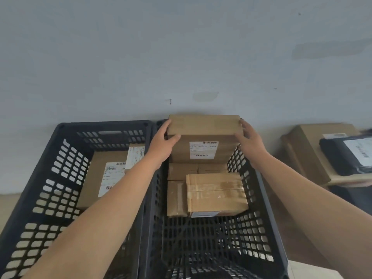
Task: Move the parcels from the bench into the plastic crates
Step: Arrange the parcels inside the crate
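Two dark plastic crates stand side by side below me. At the far end of the right crate (259,198) a brown cardboard parcel (203,135) with a white label stands on edge. My left hand (161,141) grips its left side, thumb on the front face. My right hand (249,137) holds its right side. Under and in front of it lie several brown parcels, among them a taped one (216,194). The left crate (50,178) holds a labelled flat parcel (100,178) and a smaller one (134,156) behind my left forearm.
On the bench at the right lie a large brown box (306,150) and a black plastic mailer (346,156) with a white label on top of it. A pale wall stands right behind the crates. Light floor shows at the lower right.
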The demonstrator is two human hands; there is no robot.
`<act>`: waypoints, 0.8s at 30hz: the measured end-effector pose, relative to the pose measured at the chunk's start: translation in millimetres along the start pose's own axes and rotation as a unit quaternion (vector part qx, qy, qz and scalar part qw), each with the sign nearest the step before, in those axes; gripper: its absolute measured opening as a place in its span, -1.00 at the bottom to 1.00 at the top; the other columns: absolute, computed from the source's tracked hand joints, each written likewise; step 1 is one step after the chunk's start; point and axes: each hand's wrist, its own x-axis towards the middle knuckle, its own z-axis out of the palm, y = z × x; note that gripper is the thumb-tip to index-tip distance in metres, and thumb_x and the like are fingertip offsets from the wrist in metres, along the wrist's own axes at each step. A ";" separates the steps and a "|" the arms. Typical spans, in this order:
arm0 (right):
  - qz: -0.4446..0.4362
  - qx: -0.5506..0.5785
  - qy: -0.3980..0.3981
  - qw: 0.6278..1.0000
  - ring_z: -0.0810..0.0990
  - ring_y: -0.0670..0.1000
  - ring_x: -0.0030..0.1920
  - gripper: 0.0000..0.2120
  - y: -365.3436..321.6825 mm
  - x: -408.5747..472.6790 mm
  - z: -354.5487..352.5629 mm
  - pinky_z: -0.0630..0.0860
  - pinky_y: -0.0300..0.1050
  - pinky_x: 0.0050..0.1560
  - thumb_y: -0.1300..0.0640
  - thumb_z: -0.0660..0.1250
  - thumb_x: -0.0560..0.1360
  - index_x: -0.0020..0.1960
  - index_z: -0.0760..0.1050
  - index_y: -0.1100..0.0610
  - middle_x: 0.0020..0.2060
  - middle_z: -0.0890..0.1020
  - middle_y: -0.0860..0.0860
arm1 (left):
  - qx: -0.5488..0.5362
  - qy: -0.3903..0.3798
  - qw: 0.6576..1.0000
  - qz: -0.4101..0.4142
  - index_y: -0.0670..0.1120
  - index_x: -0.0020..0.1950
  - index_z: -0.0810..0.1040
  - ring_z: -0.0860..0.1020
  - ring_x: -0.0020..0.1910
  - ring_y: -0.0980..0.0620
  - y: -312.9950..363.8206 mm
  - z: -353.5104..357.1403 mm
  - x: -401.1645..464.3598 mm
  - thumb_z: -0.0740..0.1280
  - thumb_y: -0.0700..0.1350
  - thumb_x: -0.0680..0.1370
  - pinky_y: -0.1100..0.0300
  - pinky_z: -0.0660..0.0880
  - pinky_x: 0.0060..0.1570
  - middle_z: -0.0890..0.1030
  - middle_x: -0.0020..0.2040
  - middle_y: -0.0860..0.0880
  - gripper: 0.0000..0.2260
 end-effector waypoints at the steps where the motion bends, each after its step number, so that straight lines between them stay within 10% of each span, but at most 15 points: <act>1: -0.001 -0.005 0.004 1.000 0.52 0.02 0.39 -0.50 0.2 4.4 1.3 0.54 -0.20 0.15 0.07 0.26 0.69 0.59 0.28 -0.12 0.45 0.50 0.00 | 0.006 0.001 1.000 0.006 0.19 0.62 0.23 0.30 0.56 -0.02 1.1 1.4 2.2 0.35 -0.04 0.66 -0.08 0.31 0.53 0.31 0.61 0.05 -0.44; 11: -0.030 -0.081 -0.032 0.996 0.38 0.09 0.51 -0.08 -5.2 -1.5 -3.0 0.40 0.21 0.48 -0.04 0.59 0.39 0.61 0.17 -0.19 0.54 0.37 0.00 | 0.019 0.027 0.999 -0.001 0.18 0.64 0.18 0.25 0.58 -0.06 -0.3 -2.7 -2.7 0.42 0.04 0.61 -0.10 0.27 0.51 0.23 0.64 0.05 -0.33; 19: -0.055 -0.237 -0.116 0.963 0.03 0.18 0.64 0.07 -1.2 -14.0 -4.4 0.19 0.22 0.56 -0.05 0.64 0.37 0.65 0.04 -0.18 0.66 -0.11 -0.02 | -0.087 0.001 0.993 -0.080 0.18 0.62 0.23 0.45 0.42 -0.08 -9.4 -1.7 -22.9 0.41 -0.05 0.63 -0.21 0.51 0.34 0.41 0.49 0.00 -0.38; 24: -0.109 -0.365 -0.113 0.918 0.17 0.17 0.53 -0.02 -12.0 -17.3 -10.1 0.36 0.20 0.47 0.01 0.62 0.36 0.61 0.12 -0.04 0.56 0.14 0.01 | -0.122 0.005 0.987 -0.109 0.07 0.59 0.28 0.48 0.41 -0.06 -5.7 4.1 -37.0 0.39 -0.11 0.64 -0.09 0.48 0.40 0.49 0.40 -0.02 -0.45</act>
